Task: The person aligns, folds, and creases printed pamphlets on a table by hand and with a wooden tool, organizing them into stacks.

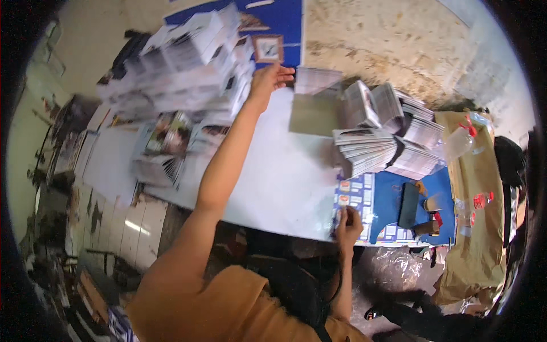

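The left hand [268, 80] reaches far, fingers spread, touching a thin grey printed sheet [316, 80] atop fanned paper stacks [376, 134]; slide it off flat. The right hand [348, 223] pinches a colourful printed sheet [356, 196] at the white tabletop [279, 176] near edge.

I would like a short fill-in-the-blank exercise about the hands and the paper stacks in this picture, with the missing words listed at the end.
1. The left hand reaches far across the white table with its fingers ____.
2. The right hand rests at the table's ____ edge.
3. The right hand touches a printed sheet that lies on a ____ mat.
4. A black phone lies on the same ____.

Missing words: open; near; blue; mat
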Demonstrator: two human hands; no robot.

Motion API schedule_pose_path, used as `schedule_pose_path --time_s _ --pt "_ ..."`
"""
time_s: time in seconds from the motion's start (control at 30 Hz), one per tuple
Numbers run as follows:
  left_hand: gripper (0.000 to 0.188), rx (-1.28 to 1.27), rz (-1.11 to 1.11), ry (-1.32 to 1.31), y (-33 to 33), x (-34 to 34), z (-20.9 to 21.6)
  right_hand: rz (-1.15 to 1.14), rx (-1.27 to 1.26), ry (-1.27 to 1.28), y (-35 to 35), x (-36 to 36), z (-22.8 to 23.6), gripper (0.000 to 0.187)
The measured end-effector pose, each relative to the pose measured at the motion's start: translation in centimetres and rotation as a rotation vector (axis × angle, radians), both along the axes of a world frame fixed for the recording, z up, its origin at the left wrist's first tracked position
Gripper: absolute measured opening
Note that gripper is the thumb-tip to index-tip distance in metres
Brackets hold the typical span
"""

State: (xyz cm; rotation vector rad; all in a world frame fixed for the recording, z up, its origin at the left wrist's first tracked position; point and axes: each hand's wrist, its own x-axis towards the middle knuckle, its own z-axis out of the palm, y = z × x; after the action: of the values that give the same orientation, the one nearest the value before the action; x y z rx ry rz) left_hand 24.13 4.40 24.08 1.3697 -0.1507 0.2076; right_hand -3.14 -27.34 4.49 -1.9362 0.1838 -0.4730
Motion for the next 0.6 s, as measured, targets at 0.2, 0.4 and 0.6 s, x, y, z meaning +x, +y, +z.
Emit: schedule_pose_path --time_s 0.2,0.4,0.6 --pt "0.067 -0.491 0.699 0.235 10.2 -18.6 -4.0 0.053 -0.048 -0.041 1.2 0.8 0.0 0.020" --pt "0.092 -0.873 0.701 0.801 16.6 -18.4 -15.9 0.065 -0.086 -0.020 1.2 0.4 -0.6 0.020" --pt "0.079 -0.704 0.564 0.501 14.1 -11.2 -15.2 0.069 -0.021 -0.051 -0.3 -0.5 -1.2 0.020"
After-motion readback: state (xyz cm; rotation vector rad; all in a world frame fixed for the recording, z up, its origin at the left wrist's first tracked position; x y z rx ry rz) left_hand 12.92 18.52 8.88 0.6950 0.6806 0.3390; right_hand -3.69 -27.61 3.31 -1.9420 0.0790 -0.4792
